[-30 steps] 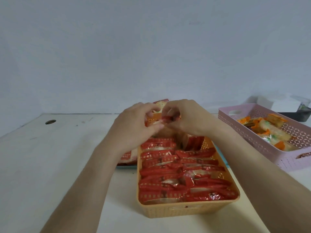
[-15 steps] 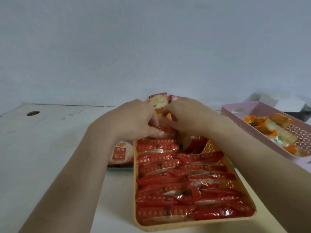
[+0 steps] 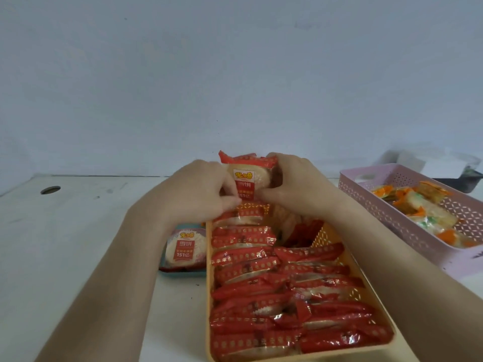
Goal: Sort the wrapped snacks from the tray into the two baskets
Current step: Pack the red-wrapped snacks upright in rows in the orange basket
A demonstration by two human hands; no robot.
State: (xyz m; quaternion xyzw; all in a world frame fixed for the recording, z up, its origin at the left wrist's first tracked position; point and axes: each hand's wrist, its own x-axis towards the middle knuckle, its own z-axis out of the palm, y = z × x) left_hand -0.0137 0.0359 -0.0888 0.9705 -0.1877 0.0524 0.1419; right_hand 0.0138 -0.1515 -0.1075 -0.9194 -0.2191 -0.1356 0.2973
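Observation:
A red-wrapped rice cracker packet (image 3: 248, 176) stands upright over the far end of the orange basket (image 3: 337, 239). My left hand (image 3: 198, 189) grips its left side and my right hand (image 3: 295, 184) grips its right side. Two rows of several red-wrapped snacks (image 3: 261, 278) fill the orange basket. To the left, a teal tray (image 3: 183, 271) holds another red-and-white cracker packet (image 3: 185, 246); most of the tray is hidden behind the basket and my hands. The pink basket (image 3: 392, 215) at the right holds several orange-and-green wrapped snacks (image 3: 423, 207).
A white table (image 3: 65, 244) runs to a pale wall behind. A round cable hole (image 3: 50, 189) sits far left. Behind the pink basket are a dark tray (image 3: 462, 182) and white boxes (image 3: 407, 158).
Both hands have come to the upright cracker packet at the basket's far end and now hold it by its sides. The view has drawn closer to the orange basket.

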